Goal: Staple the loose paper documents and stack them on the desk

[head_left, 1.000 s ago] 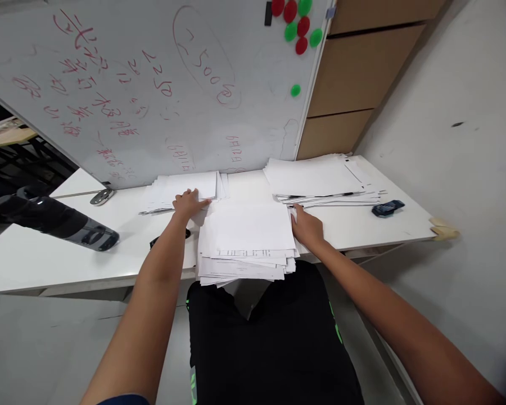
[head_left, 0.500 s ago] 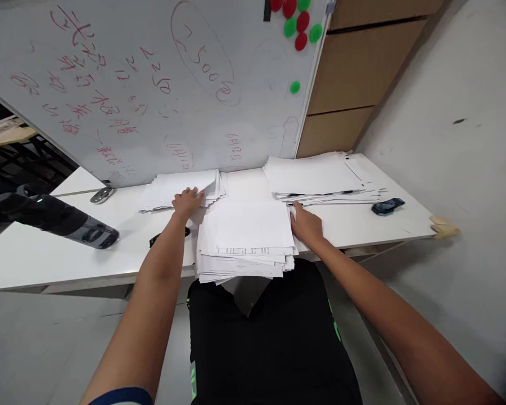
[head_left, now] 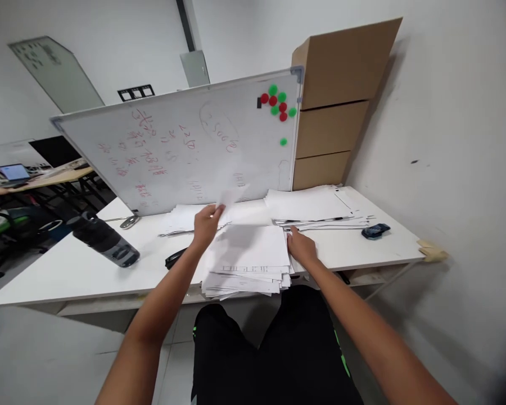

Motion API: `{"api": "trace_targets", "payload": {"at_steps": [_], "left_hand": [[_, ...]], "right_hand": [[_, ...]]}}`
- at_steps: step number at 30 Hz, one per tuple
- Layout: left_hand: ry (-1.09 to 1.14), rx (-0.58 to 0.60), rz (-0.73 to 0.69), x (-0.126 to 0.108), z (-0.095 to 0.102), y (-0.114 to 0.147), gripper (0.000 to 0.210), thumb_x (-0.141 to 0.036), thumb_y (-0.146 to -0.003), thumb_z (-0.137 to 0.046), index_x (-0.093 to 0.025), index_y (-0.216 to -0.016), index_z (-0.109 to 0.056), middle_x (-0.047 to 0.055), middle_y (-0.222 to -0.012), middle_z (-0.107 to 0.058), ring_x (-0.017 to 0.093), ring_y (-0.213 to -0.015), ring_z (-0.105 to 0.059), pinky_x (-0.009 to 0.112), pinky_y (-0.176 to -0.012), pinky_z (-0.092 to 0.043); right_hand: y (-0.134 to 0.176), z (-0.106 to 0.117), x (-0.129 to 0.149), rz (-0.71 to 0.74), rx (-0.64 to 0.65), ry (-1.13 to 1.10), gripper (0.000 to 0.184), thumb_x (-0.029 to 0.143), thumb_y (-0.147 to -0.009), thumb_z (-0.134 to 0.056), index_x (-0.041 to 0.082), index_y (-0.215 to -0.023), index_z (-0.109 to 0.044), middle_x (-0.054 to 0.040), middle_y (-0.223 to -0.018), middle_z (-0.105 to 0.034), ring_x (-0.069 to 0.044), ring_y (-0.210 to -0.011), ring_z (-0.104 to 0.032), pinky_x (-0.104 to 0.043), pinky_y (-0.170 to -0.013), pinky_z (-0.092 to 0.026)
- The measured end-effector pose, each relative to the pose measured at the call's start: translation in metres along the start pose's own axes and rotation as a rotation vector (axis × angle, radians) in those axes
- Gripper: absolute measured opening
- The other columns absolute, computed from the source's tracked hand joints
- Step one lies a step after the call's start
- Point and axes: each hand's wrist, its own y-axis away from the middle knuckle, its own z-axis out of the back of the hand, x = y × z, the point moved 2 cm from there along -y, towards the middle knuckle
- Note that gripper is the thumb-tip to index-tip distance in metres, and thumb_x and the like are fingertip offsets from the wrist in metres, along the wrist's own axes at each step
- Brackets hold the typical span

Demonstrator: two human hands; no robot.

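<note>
While your left hand (head_left: 208,226) pinches a blurred sheet (head_left: 233,195) up-left of the frame's central paper stack (head_left: 255,246), your nearer right hand (head_left: 302,247) touches its right edge, grip unclear.

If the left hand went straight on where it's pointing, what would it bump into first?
Probably the whiteboard, with the blurred paper in the left hand touching it first. Depth is hard to judge from this one view.
</note>
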Motion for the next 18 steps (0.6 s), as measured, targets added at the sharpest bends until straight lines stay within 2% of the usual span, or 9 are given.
{"api": "trace_targets", "payload": {"at_steps": [2, 5, 7, 8, 9, 12, 13, 15, 18], "left_hand": [[0.255, 0.022, 0.058, -0.032, 0.012, 0.024, 0.042, -0.057, -0.084, -0.062, -0.019, -0.065, -0.061, 0.0, -0.067, -0.062, 0.015, -0.069, -0.056, 0.028, -0.063, -0.041], [0.606, 0.018, 0.137, -0.068, 0.033, 0.054, 0.042, -0.058, -0.075, -0.072, -0.017, -0.066, -0.064, 0.0, -0.067, -0.063, 0.015, -0.066, -0.057, 0.028, -0.061, -0.044], [0.796, -0.054, 0.182, -0.081, 0.047, 0.067, 0.042, -0.057, -0.071, -0.076, -0.016, -0.072, -0.067, 0.002, -0.072, -0.066, 0.015, -0.068, -0.06, 0.029, -0.064, -0.048], [0.876, -0.097, 0.2, -0.085, 0.053, 0.072, 0.043, -0.057, -0.07, -0.077, -0.016, -0.075, -0.069, 0.003, -0.074, -0.068, 0.016, -0.07, -0.063, 0.03, -0.066, -0.05], [0.946, -0.135, 0.216, -0.088, 0.057, 0.076, 0.043, -0.057, -0.069, -0.078, -0.015, -0.079, -0.07, 0.004, -0.078, -0.07, 0.017, -0.075, -0.065, 0.031, -0.07, -0.051], [1.1, -0.218, 0.259, -0.094, 0.059, 0.086, 0.045, -0.055, -0.07, -0.079, -0.016, -0.09, -0.071, 0.006, -0.089, -0.073, 0.021, -0.092, -0.068, 0.034, -0.085, -0.053], [1.13, -0.237, 0.276, -0.096, 0.057, 0.09, 0.045, -0.055, -0.071, -0.078, -0.016, -0.092, -0.071, 0.007, -0.092, -0.074, 0.021, -0.096, -0.068, 0.035, -0.089, -0.053], [1.159, -0.258, 0.305, -0.096, 0.052, 0.097, 0.046, -0.055, -0.072, -0.078, -0.016, -0.094, -0.071, 0.008, -0.094, -0.074, 0.022, -0.101, -0.068, 0.037, -0.093, -0.052], [1.121, -0.227, 0.318, -0.083, 0.052, 0.104, 0.042, -0.052, -0.073, -0.078, -0.016, -0.093, -0.071, 0.008, -0.094, -0.075, 0.022, -0.1, -0.068, 0.037, -0.093, -0.052]], "right_hand": [[0.001, 0.004, -0.004, -0.012, -0.042, -0.118, 0.051, 0.034, -0.101, -0.029, 0.012, -0.145, -0.043, -0.0152, -0.099, -0.072, -0.029, -0.094, -0.067, -0.036, -0.081, -0.044], [0.02, 0.016, -0.003, 0.012, -0.208, -0.454, 0.054, 0.045, -0.101, -0.028, 0.013, -0.135, -0.055, -0.0139, -0.1, -0.071, -0.027, -0.092, -0.066, -0.037, -0.083, -0.046], [0.049, 0.023, 0.008, 0.083, -0.315, -0.739, 0.064, 0.059, -0.098, -0.029, 0.012, -0.136, -0.052, -0.012, -0.096, -0.07, -0.024, -0.084, -0.065, -0.037, -0.081, -0.049], [0.067, 0.025, 0.019, 0.153, -0.315, -0.892, 0.069, 0.064, -0.097, -0.028, 0.014, -0.141, -0.046, -0.0114, -0.098, -0.069, -0.023, -0.081, -0.064, -0.037, -0.079, -0.05], [0.087, 0.026, 0.034, 0.243, -0.269, -1.037, 0.073, 0.068, -0.095, -0.027, 0.017, -0.145, -0.042, -0.0116, -0.105, -0.068, -0.023, -0.082, -0.065, -0.038, -0.078, -0.052], [0.144, 0.028, 0.087, 0.589, 0.003, -1.343, 0.084, 0.083, -0.084, -0.035, 0.026, -0.145, -0.041, -0.0128, -0.133, -0.058, -0.028, -0.11, -0.062, -0.04, -0.084, -0.054], [0.158, 0.031, 0.102, 0.642, 0.046, -1.411, 0.088, 0.085, -0.08, -0.039, 0.027, -0.145, -0.04, -0.0127, -0.139, -0.055, -0.029, -0.117, -0.059, -0.042, -0.088, -0.053], [0.172, 0.042, 0.123, 0.59, 0.01, -1.492, 0.088, 0.085, -0.079, -0.043, 0.025, -0.144, -0.041, -0.0127, -0.139, -0.056, -0.03, -0.123, -0.056, -0.043, -0.096, -0.05], [0.162, 0.062, 0.128, 0.264, -0.145, -1.42, 0.068, 0.069, -0.086, -0.054, 0.017, -0.13, -0.057, -0.0142, -0.122, -0.067, -0.03, -0.117, -0.061, -0.043, -0.1, -0.048]]}}
